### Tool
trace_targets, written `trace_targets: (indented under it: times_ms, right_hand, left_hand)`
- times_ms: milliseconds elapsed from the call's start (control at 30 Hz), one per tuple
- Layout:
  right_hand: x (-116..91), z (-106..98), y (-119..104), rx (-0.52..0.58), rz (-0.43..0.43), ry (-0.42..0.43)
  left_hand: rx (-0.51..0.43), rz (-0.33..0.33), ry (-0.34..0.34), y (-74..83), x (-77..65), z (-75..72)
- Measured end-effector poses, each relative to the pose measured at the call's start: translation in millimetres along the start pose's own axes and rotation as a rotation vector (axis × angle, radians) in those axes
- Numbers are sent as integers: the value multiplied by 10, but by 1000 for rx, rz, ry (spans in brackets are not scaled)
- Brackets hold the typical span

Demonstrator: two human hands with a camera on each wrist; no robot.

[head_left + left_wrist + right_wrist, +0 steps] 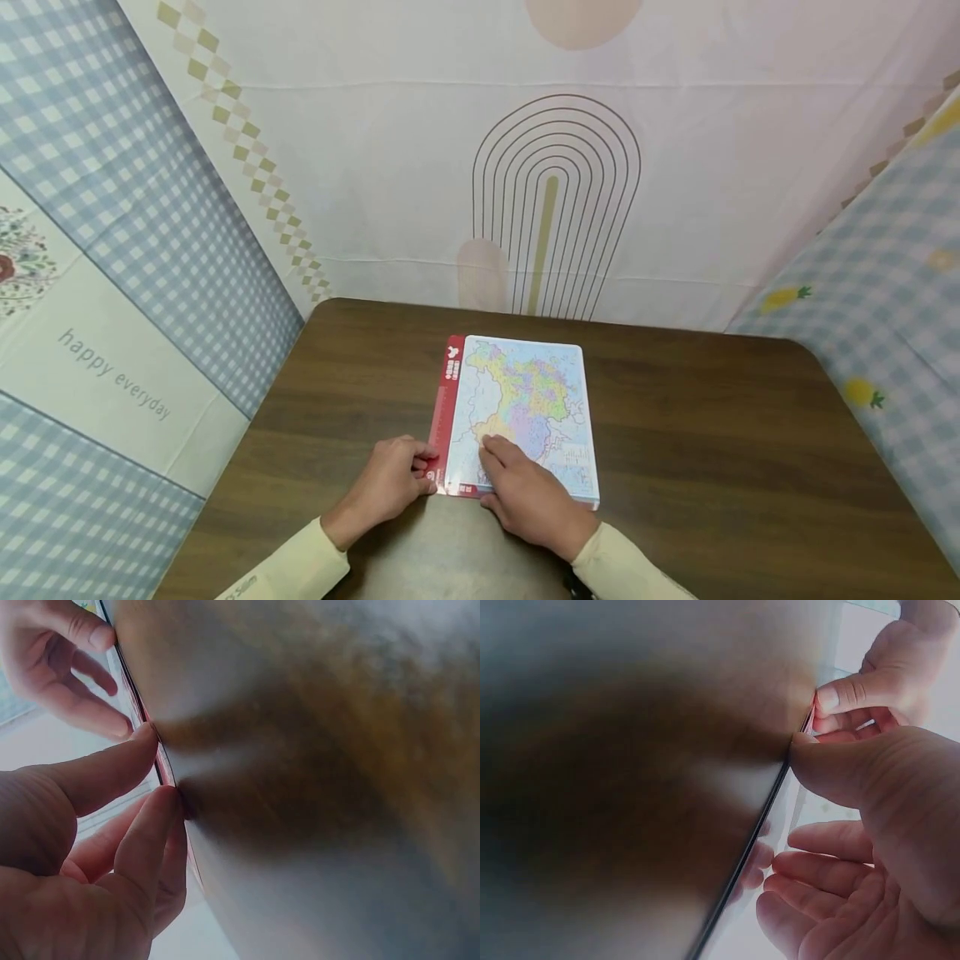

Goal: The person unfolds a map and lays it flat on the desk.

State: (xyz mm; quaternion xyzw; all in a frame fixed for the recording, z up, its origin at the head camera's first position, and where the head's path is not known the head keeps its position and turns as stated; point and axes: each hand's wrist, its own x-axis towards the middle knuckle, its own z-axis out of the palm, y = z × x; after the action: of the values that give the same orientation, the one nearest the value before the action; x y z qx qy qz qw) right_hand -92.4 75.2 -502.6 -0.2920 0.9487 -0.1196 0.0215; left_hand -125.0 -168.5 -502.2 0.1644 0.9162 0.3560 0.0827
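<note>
A glossy, colourful map (562, 375) lies flat on the table, with a red strip (447, 396) down its left side. Along the near edge, more than one layer seems to show. My left hand (388, 479) is at the near left corner, where its thumb and curled fingers pinch the red margin. To the right, my right hand (531, 498) reaches over the near edge. Its fingers lie extended over the map's lower part, while the thumb (829, 765) touches the edge in the right wrist view. The undersides of the layers are hidden.
The dark wooden table (697, 425) extends to both sides of the map. Behind it hangs a pale patterned cloth (390, 183), with checked cloths (97, 142) at the sides. A dark object, partly covered by the right sleeve (626, 567), shows at the bottom.
</note>
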Motion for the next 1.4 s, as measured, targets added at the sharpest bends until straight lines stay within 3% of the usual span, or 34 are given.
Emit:
trace_targets:
  times_ms: [133, 367, 600, 767, 1100, 1400]
  right_hand:
    - [76, 7, -60, -44, -26, 18]
    - [107, 19, -131, -180, -60, -22]
    - [63, 11, -158, -281, -100, 27]
    - [3, -60, -156, -320, -90, 8]
    - [-154, -181, -28, -280, -53, -1]
    - [-343, -169, 204, -197, -53, 120]
  left_hand:
    - [-5, 4, -13, 7, 13, -7]
    - [16, 12, -24, 17, 39, -19]
    - [48, 35, -30, 29, 58, -36]
    - [53, 36, -35, 29, 65, -45]
    - [34, 13, -66, 18, 64, -51]
    - [33, 8, -63, 8, 51, -46]
